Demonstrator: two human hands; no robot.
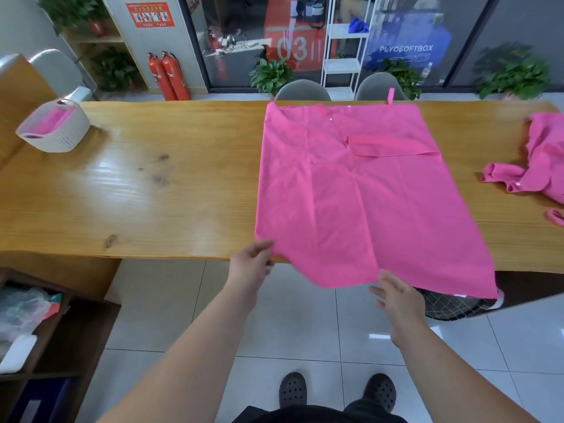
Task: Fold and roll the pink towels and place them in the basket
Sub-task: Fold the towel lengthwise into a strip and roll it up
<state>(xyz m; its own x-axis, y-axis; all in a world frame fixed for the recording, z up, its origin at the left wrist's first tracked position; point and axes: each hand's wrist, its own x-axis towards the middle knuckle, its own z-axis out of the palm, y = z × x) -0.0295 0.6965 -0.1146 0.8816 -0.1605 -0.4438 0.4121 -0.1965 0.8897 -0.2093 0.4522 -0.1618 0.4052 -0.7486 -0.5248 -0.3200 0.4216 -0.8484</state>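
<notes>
A spread pink towel (351, 203) of thin cloth lies flat on the right half of a long wooden table (152, 193). Its far edge reaches the table's far side and its near edge hangs over the near side. A narrow flap (393, 146) is folded back on the towel's far right part, and a small pink loop (391, 96) sticks out at the far edge. The left hand (253, 264) pinches the towel's near left corner between thumb and curled fingers, just at the table's near edge. The right hand (399, 297) is to its right, below the hanging near edge, with its fingers apart and straight and gripping nothing; whether the fingertips touch the cloth cannot be told. At the far left of the table stands a white ribbed plastic basket (73, 129) with a rolled pink towel (56, 119) inside it, well apart from the spread one. A crumpled pink towel (543, 160) lies in a heap at the table's right end. Two grey chairs (303, 90) stand beyond the far edge, and two red fire extinguishers (169, 76) stand by the far wall.
</notes>
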